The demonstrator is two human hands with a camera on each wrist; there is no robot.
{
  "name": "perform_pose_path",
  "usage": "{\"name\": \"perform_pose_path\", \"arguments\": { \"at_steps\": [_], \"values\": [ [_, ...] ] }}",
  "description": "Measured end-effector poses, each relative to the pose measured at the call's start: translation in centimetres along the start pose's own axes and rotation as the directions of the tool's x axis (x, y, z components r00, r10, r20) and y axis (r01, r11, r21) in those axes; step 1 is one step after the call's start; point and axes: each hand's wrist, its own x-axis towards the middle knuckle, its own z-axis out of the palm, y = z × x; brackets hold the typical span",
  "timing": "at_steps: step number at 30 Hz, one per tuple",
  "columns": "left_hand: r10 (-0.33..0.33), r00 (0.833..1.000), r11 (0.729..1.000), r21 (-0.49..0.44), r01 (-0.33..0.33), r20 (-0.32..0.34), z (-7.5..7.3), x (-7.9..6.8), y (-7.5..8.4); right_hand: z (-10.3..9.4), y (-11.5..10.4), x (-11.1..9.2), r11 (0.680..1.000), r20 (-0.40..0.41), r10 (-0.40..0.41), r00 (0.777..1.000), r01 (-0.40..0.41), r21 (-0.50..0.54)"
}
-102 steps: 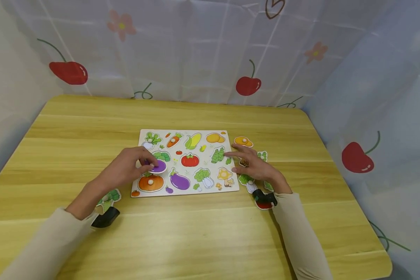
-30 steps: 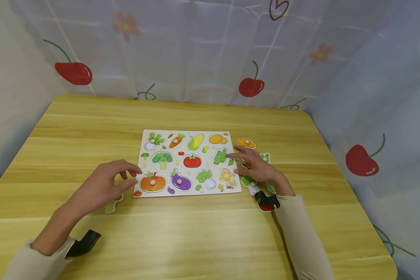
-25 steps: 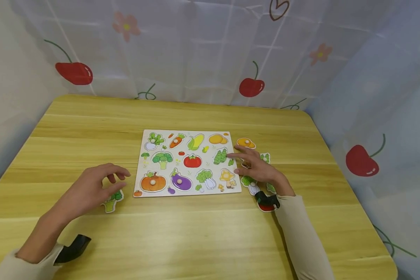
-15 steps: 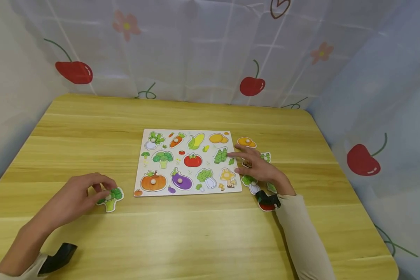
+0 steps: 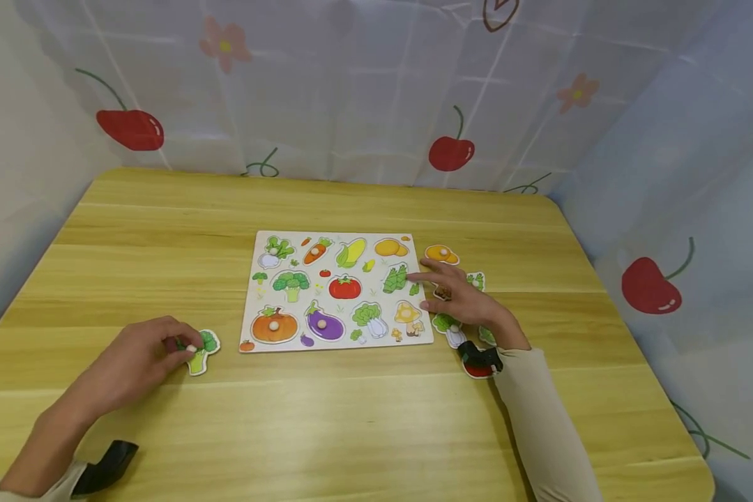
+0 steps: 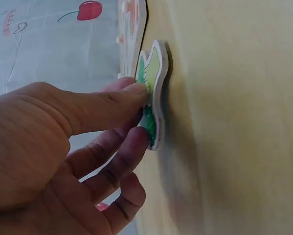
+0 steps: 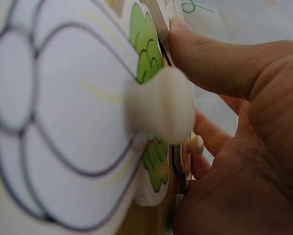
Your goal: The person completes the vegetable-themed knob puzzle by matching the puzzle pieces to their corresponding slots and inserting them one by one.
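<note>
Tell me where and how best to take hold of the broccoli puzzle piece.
The broccoli piece is probably best pinched by its pale knob, from above: it is thin and flat, printed side up, and the knob stands out from that side.

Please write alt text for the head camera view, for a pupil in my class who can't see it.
A person's left hand pinches a broccoli puzzle piece to the left of a vegetable puzzle board on a wooden table. The right hand is at the board's right edge, among loose pieces.
</note>
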Motion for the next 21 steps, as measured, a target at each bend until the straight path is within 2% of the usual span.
{"name": "perform_pose_path", "arguments": {
  "at_steps": [3,7,21],
  "values": [
    [0.022,0.999,1.0,0.019,-0.021,-0.039,-0.3,0.6,0.1,0.1,0.0,0.1,1.0,0.005,0.006,1.0,-0.006,-0.003],
    [0.059,0.997,0.998,0.017,-0.058,-0.053,-0.5,2.1,0.6,0.1,0.0,0.0,1.0,0.003,0.015,1.0,-0.015,-0.008],
    [0.004,0.995,0.997,-0.082,0.004,0.098,1.5,8.7,3.0,0.0,-0.1,0.0,1.0,0.005,0.02,1.0,-0.02,-0.009]
  ]
}}
